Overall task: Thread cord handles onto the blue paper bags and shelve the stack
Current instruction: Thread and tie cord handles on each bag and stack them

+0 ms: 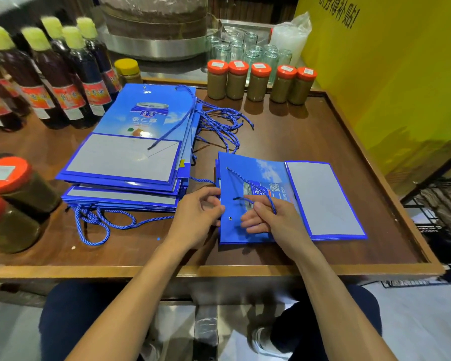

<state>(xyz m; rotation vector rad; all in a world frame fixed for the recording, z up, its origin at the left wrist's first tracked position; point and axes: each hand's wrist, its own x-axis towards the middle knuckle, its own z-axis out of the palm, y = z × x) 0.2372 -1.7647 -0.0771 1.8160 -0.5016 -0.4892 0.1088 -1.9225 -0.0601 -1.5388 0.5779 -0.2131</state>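
Observation:
A flat blue paper bag (323, 199) lies on the wooden table in front of me, its top edge with metal eyelets toward my hands. A blue cord (245, 179) runs from its far eyelet across the bag to my right hand (268, 217), which pinches the cord near its dark tip. My left hand (198, 214) grips the bag's left edge beside the near eyelet (230, 218). To the left sits a stack of blue bags (130, 162) with cord handles trailing out. Loose blue cords (219, 121) lie behind it.
Dark bottles (63, 82) with green caps stand at the back left. Orange-lidded jars (258, 82) line the back, and two more (8, 194) sit at the left edge. Empty glass jars (245, 50) stand behind. A yellow wall (388, 74) bounds the right side.

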